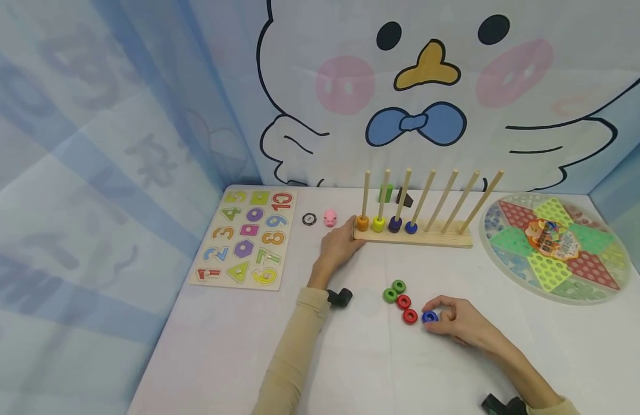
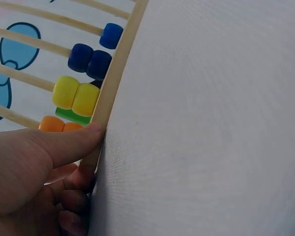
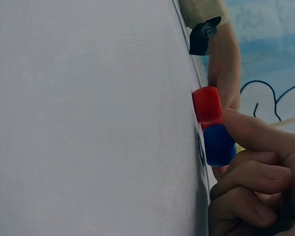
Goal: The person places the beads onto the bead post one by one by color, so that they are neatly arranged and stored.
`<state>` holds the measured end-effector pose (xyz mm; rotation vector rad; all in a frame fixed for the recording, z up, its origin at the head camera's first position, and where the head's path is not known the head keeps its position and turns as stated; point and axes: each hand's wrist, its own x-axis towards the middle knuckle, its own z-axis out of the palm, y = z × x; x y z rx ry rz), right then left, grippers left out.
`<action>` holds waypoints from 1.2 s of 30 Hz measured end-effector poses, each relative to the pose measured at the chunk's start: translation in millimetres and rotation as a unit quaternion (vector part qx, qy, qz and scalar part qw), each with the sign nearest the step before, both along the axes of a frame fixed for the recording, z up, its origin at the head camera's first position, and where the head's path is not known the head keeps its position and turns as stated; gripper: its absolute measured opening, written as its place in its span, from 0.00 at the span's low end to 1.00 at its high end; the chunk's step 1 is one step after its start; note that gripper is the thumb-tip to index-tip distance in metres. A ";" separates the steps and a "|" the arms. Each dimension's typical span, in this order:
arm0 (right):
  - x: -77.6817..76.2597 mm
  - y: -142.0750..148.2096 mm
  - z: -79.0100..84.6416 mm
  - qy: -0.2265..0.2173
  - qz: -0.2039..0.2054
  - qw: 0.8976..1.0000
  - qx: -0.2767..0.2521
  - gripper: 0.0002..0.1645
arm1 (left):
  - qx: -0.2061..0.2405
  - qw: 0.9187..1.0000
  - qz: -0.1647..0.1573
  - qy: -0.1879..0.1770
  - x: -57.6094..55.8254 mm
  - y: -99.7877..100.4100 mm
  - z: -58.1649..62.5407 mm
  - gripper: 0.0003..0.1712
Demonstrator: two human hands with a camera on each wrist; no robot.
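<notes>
My left hand point(image 1: 340, 248) grips the left end of a wooden peg stand point(image 1: 420, 237), thumb on the base's edge in the left wrist view. Orange beads point(image 1: 363, 223), yellow beads point(image 2: 73, 95), dark blue beads point(image 2: 90, 61) and a blue bead point(image 1: 411, 227) sit on its left pegs; the pegs to the right are bare. On the table, my right hand point(image 1: 467, 324) pinches a blue ring bead point(image 1: 430, 316) between thumb and forefinger. Just left of it lie two red ring beads point(image 1: 410, 316) and two green ring beads point(image 1: 398, 286).
A wooden number puzzle board point(image 1: 242, 239) lies at the left. Beside it are a small black ring point(image 1: 309, 219) and a pink pig figure point(image 1: 330, 217). Green point(image 1: 386, 193) and black blocks point(image 1: 405, 197) stand behind the pegs. A round checkers board point(image 1: 511, 268) lies at the right.
</notes>
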<state>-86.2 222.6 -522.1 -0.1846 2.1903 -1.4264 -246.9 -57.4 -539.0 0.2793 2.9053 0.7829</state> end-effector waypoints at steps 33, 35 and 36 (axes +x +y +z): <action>-136.3 -33.6 173.8 0.285 -0.200 0.937 0.032 0.33 | 0.005 1.000 -0.002 0.004 -0.4 -0.7 -0.7 0.41; -140.1 -34.1 170.6 0.293 -0.214 0.930 0.050 0.34 | 0.006 1.000 -0.004 0.005 -0.7 -0.7 -0.8 0.41; -141.8 -34.4 168.3 0.297 -0.219 0.927 0.062 0.34 | 0.007 1.000 -0.005 0.005 -0.8 -0.7 -0.9 0.41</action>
